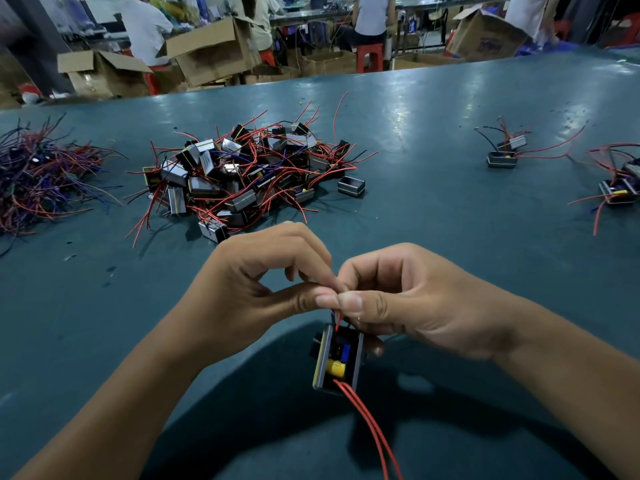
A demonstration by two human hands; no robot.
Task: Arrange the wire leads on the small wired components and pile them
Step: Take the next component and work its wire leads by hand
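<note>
Left hand (263, 289) and right hand (412, 299) meet thumb-tip to thumb-tip above the near table edge, both pinching the short wire leads (337, 318) that rise from the top of one small wired component (337, 358). Pinch point is covered by the thumbs; only a bit of red and a dark lead shows below them, so can't tell how many leads each hand grips. Right hand's lower fingers curl behind the component; contact there is hidden.

Component hangs just under the hands, over the green table (450, 220), open face to camera: dark frame, yellow strip down its left side, yellow cylindrical part and a blue part inside. Can't tell whether it touches the table. Two long red wires (370, 427) leave its bottom and run off the lower edge of the frame, ends cut off.

Beyond the hands, centre: big pile of components (249, 171) tangled in red, black and blue wire. One empty dark frame (351, 186) just right of the pile. Far left: wire bundle (38, 174), red, blue and black, cut by the frame edge. Far right: a small group (505, 150), and another group (620, 188) partly cut off.

Background: people seated at benches, open cardboard boxes (214, 50). Blue print on the right-hand box (488, 36) is too blurred to read. No other writing legible.
</note>
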